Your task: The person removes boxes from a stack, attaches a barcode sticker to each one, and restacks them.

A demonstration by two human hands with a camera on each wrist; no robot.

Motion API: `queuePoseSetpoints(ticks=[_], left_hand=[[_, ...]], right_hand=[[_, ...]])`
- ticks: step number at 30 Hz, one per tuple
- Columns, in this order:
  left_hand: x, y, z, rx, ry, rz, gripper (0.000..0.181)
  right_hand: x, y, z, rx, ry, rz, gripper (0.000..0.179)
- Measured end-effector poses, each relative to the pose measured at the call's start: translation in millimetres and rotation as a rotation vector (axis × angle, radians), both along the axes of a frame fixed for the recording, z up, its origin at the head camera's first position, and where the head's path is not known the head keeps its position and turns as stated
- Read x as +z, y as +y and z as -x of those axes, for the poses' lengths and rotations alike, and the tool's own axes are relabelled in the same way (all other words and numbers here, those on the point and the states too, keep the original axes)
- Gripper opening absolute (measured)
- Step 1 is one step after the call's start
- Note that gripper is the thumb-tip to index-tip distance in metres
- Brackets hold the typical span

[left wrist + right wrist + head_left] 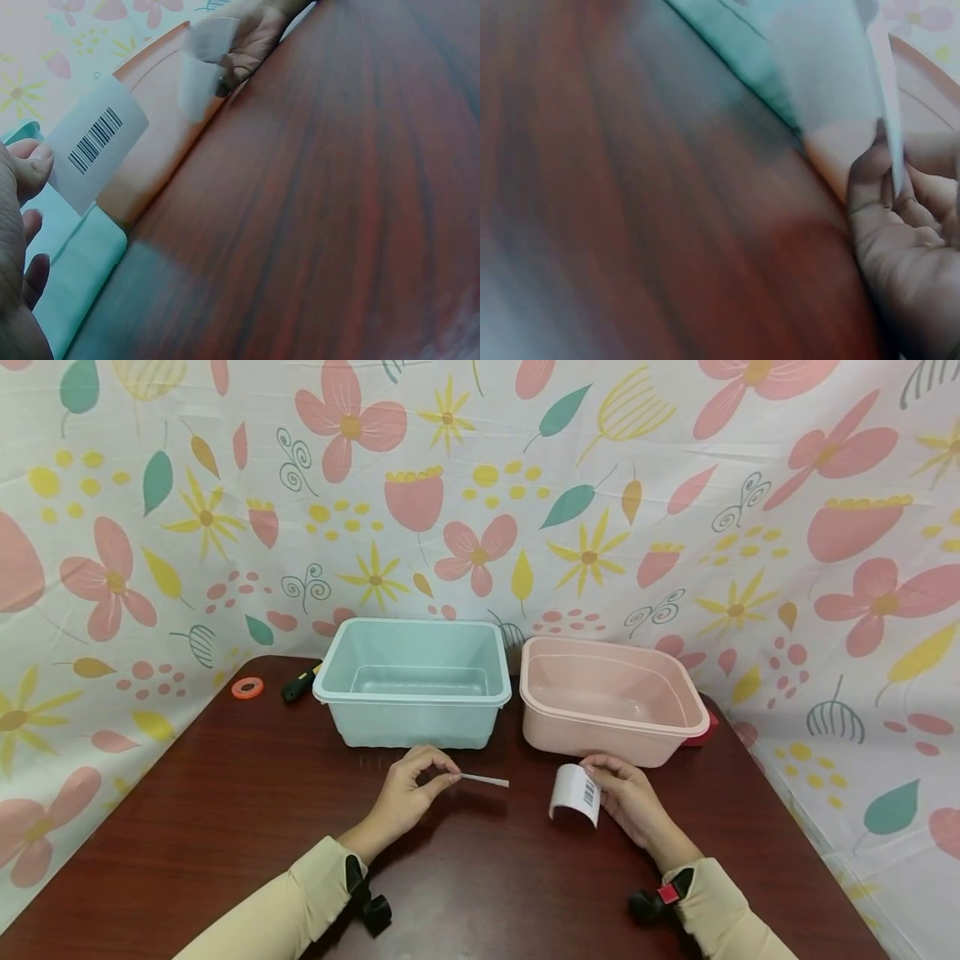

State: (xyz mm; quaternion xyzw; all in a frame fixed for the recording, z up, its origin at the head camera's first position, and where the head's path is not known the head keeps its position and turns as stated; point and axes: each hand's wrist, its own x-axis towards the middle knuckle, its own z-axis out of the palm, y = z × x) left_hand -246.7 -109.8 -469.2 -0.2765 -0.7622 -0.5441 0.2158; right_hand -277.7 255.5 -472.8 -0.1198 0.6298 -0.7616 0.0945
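Note:
My left hand (405, 793) pinches a white barcode label (487, 780) between thumb and index finger, seen nearly edge-on in the head view. In the left wrist view this label (99, 142) shows its printed bars and lies flat. A second white barcode label (576, 792), bent into an arch, is pinched at its edge by my right hand (630, 802). Both labels are held above the table in front of the two basins, apart from each other. From the right wrist, the label (832, 67) passes between the thumb and fingers (874, 169), partly blurred.
A light blue basin (412, 722) stands at the back left, beside a pink basin (592, 735). Left of the blue one are an orange tape roll (247, 687) and a dark-handled tool (298, 686). A red object (702, 732) shows behind the pink basin. Patterned cloth (480, 485) hangs around the brown table (480, 893).

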Motion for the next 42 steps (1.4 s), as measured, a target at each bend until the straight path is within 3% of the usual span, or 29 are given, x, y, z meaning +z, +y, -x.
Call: queuePoseSetpoints(ticks=[5, 8, 12, 17, 20, 24, 28, 31, 37, 42], left_hand=[[1.4, 0.9, -1.3, 0.005, -0.012, -0.001, 0.012], [1.7, 0.7, -2.0, 0.014, -0.012, -0.003, 0.010], [1.5, -0.3, -2.5, 0.026, -0.007, -0.008, 0.009], [2.0, -3.8, -2.4, 0.039, -0.025, -0.005, 0.008], [1.6, -4.4, -2.8, 0.048, -0.030, -0.010, 0.007], [0.3, -2.6, -3.2, 0.053, -0.022, -0.027, 0.009], [0.0, -0.4, -2.5, 0.056, -0.011, -0.045, 0.012], [3.1, 0.3, -3.4, 0.057, 0.011, -0.065, 0.013], [19.5, 1.4, -14.9, -0.015, 0.031, -0.132, 0.014], [29.4, 0.8, -24.9, -0.076, 0.017, -0.187, 0.014]], right_hand=[[0.9, 15.2, -1.6, -0.054, 0.095, -0.295, 0.033], [0.9, 18.5, -1.5, -0.092, 0.160, -0.377, 0.032], [2.1, 17.3, -2.4, -0.136, 0.323, -0.352, 0.027], [8.0, 7.1, -7.3, -0.203, 0.556, -0.219, 0.021], [14.9, -7.6, -13.4, -0.163, 0.730, -0.133, 0.019], [19.9, -39.0, -28.2, -0.047, 0.879, -0.155, 0.035], [20.1, -70.0, -43.5, -0.015, 0.937, -0.328, 0.059], [22.0, -89.7, -49.2, -0.024, 0.960, -0.405, 0.067], [34.3, -116.5, -62.3, -0.035, 0.788, -0.377, 0.056], [36.2, -129.6, -62.0, -0.021, 0.726, -0.336, 0.042]])
